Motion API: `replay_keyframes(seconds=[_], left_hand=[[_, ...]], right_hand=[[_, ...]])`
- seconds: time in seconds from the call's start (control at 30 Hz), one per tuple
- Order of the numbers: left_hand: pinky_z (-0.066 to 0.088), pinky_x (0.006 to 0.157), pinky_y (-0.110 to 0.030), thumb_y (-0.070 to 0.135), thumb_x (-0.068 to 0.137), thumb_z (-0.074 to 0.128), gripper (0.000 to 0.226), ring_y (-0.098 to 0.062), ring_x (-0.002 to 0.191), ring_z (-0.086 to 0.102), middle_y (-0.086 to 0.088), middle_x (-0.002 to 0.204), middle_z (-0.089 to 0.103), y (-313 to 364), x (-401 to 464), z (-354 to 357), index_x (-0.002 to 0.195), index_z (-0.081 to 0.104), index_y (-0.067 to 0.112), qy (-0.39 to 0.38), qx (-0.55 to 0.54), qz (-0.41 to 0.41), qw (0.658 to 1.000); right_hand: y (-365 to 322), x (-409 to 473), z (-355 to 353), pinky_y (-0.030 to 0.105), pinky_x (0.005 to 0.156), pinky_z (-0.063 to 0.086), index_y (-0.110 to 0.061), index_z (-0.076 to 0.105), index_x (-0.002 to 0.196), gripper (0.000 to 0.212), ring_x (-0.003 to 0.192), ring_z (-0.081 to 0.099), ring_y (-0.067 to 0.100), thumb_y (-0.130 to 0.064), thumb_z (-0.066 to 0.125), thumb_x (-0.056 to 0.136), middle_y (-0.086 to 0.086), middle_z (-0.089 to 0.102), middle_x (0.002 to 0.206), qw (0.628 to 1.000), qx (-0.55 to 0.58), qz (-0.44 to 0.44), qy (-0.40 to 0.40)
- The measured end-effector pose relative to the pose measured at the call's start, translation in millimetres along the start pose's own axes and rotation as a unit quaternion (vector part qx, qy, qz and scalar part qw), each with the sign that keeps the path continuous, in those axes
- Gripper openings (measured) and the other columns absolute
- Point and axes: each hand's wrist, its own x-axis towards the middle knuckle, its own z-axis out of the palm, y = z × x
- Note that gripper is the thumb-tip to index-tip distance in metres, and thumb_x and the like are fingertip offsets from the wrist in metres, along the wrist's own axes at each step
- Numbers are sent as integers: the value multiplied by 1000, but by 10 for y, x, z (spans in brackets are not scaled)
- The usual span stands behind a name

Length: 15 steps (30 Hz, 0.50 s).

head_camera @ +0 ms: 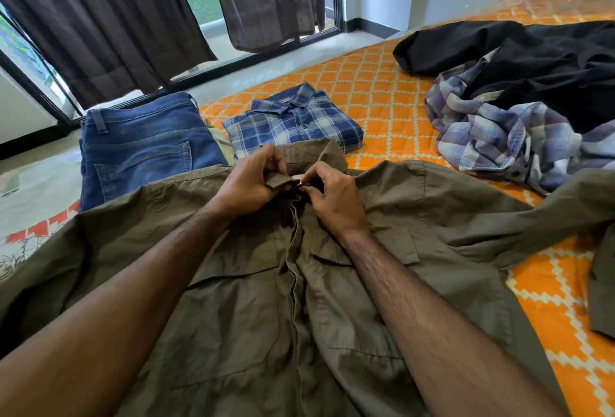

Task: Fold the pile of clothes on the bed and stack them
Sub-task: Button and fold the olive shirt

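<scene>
An olive-green shirt lies spread front-up across the bed in front of me, sleeves out to both sides. My left hand pinches the left collar flap at the neck. My right hand pinches the opposite edge of the placket at the top button, fingertips almost meeting the left hand's. Beyond the collar sit folded blue jeans and a folded blue plaid shirt. An unfolded pile lies at the right: a pale purple plaid shirt under a black garment.
The bed has an orange and white patterned cover. A pale printed sheet shows at the left edge. Beyond the bed are a tiled floor, dark brown curtains and a glass door. Another olive cloth edge lies at far right.
</scene>
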Motion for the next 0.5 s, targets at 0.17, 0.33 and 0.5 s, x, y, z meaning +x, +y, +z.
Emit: replay_keyframes(seconds=[0.17, 0.33, 0.5], left_hand=[[59, 77, -39, 6, 83, 80, 28, -12, 85, 71, 0, 91, 71, 96, 10, -19, 96, 57, 16, -28, 30, 10, 999], [57, 80, -45, 16, 84, 80, 29, -11, 88, 67, 5, 96, 69, 87, 49, -90, 102, 57, 21, -72, 75, 27, 994], [21, 101, -34, 67, 92, 40, 44, -1, 111, 36, 14, 118, 53, 131, 43, -317, 121, 55, 37, -130, 178, -1, 975]], right_hand=[[12, 1, 18, 40, 79, 58, -19, 72, 96, 16, 90, 68, 11, -8, 75, 85, -4, 72, 94, 999, 23, 16, -19], [-23, -4, 13, 42, 81, 55, -17, 71, 102, 21, 97, 62, 16, -5, 70, 86, -2, 66, 99, 999, -6, -21, -30], [-134, -32, -44, 34, 89, 55, -12, 53, 119, 37, 109, 53, 13, -7, 70, 87, 2, 50, 120, 998, 16, -60, 5]])
